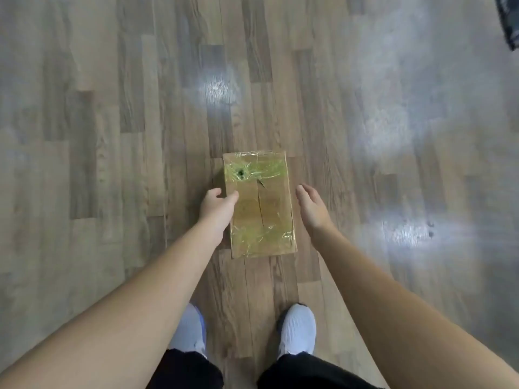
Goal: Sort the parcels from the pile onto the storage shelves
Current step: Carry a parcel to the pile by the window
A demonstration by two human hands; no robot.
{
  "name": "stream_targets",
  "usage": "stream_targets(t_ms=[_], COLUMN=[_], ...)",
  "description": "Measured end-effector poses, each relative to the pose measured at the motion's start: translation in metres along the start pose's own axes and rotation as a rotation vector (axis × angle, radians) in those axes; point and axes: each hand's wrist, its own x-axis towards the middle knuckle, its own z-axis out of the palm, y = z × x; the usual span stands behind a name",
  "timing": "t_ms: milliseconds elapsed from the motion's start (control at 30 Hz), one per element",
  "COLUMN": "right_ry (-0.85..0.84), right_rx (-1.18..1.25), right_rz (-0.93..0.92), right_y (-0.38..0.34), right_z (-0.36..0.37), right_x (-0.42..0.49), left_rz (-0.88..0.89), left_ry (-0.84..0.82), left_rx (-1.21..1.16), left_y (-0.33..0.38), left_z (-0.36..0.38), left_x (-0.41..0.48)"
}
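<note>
A brown cardboard parcel (259, 204), wrapped in shiny clear tape, is in front of my feet above the wooden floor. My left hand (217, 209) is at its left edge, the thumb over the top face and the fingers curled down the side. My right hand (310, 207) sits just right of the parcel with straight fingers, a narrow gap between palm and box. Whether the parcel rests on the floor or is lifted, I cannot tell.
Wood-plank floor (112, 164) spreads all around, with bright light glare at the right. My two white shoes (297, 329) stand just below the parcel. A dark patterned object (509, 21) pokes in at the top right corner.
</note>
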Motion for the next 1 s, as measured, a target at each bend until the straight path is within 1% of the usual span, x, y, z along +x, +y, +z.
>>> stream_targets(t_ms=[100,233,333,433,500,567,667,833,1000], right_ry=[-0.036,-0.119,-0.129,-0.065,-0.033,-0.002,0.073,0.166,0.219], right_rx=[-0.123,-0.225,-0.231,-0.155,-0.125,-0.094,-0.091,-0.111,-0.062], right_rz=[0.036,0.137,0.118,0.053,0.018,-0.024,-0.090,-0.185,-0.259], right_y=[0.018,0.028,0.020,0.014,0.002,-0.023,-0.078,-0.200,-0.322], right_z=[0.013,0.028,0.029,0.031,0.034,0.031,0.012,-0.032,-0.059], right_x=[0.039,0.080,0.089,0.075,0.046,0.008,-0.053,-0.163,-0.271], left_rz=[-0.048,-0.080,-0.028,0.071,0.122,0.149,0.222,0.289,0.426], left_ry=[-0.010,-0.102,-0.123,-0.063,-0.017,0.014,0.017,-0.012,-0.019], left_rx=[0.081,0.091,0.053,0.051,0.061,0.076,0.076,0.056,0.024], left_y=[-0.013,-0.023,-0.023,-0.003,0.016,0.039,0.083,0.180,0.269], left_z=[0.006,0.016,0.021,0.010,-0.006,-0.027,-0.058,-0.120,-0.188], left_x=[0.038,0.073,0.078,0.054,0.027,-0.011,-0.082,-0.213,-0.323])
